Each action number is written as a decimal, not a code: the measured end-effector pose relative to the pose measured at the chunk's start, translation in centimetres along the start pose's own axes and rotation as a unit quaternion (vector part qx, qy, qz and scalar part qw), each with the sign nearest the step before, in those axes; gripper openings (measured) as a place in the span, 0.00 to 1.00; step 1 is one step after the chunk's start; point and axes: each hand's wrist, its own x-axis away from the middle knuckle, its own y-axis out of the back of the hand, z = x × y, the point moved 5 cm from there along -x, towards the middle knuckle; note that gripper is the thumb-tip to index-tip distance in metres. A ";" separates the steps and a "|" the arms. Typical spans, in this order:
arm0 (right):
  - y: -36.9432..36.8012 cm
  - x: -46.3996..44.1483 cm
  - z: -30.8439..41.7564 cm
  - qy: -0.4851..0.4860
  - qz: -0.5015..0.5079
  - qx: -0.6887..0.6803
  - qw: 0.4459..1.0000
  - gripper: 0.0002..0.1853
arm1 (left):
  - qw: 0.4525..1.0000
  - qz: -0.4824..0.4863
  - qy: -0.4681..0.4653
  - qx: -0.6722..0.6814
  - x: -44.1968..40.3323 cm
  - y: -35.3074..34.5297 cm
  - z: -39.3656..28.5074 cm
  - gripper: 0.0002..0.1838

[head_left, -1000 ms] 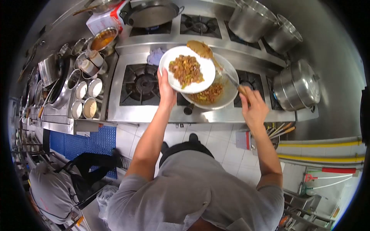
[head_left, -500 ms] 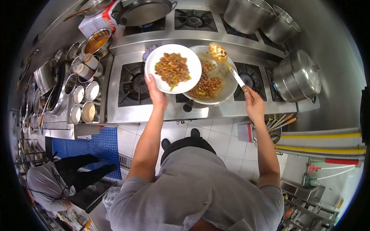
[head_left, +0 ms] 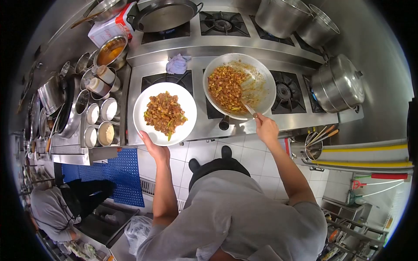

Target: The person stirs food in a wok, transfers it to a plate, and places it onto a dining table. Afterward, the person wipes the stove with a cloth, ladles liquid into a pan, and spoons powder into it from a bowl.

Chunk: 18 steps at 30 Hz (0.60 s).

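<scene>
My left hand (head_left: pixel 156 150) grips the lower rim of a white plate (head_left: pixel 141 102), holding it in front of the stove's left part. A mound of diced brown food with green bits (head_left: pixel 164 114) lies on the plate. My right hand (head_left: pixel 266 128) is closed round the handle of a spoon (head_left: pixel 249 108), whose head is down in the pan and hidden among the food. The pan (head_left: pixel 264 87) sits on a burner, with more of the diced food (head_left: pixel 226 85) mostly along its left side.
A purple cloth (head_left: pixel 177 64) lies behind the plate. Large pots (head_left: pixel 283 19) and a lidded steamer (head_left: pixel 339 85) stand at the right. Left are sauce bottles (head_left: pixel 99 86), small tubs (head_left: pixel 109 109) and a bowl of orange liquid (head_left: pixel 112 50). A co-worker (head_left: pixel 50 211) is at lower left.
The plate in my left hand has moved left and toward me, away from the pan. The spoon has gone from above the pan down into it, with my right hand lower and further left.
</scene>
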 end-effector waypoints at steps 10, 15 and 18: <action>-5.0 -4.1 -6.1 -0.073 0.042 -0.351 0.932 0.20 | 0.997 0.038 -0.045 -0.046 -2.3 -2.8 0.3 0.38; 0.0 -3.1 -6.7 -0.077 0.045 -0.387 0.918 0.19 | 0.992 0.097 -0.055 -0.058 -4.8 -8.8 4.0 0.33; 3.9 -2.9 -7.4 -0.059 0.012 -0.379 0.923 0.19 | 0.994 0.099 -0.008 -0.043 -5.6 -12.9 7.1 0.33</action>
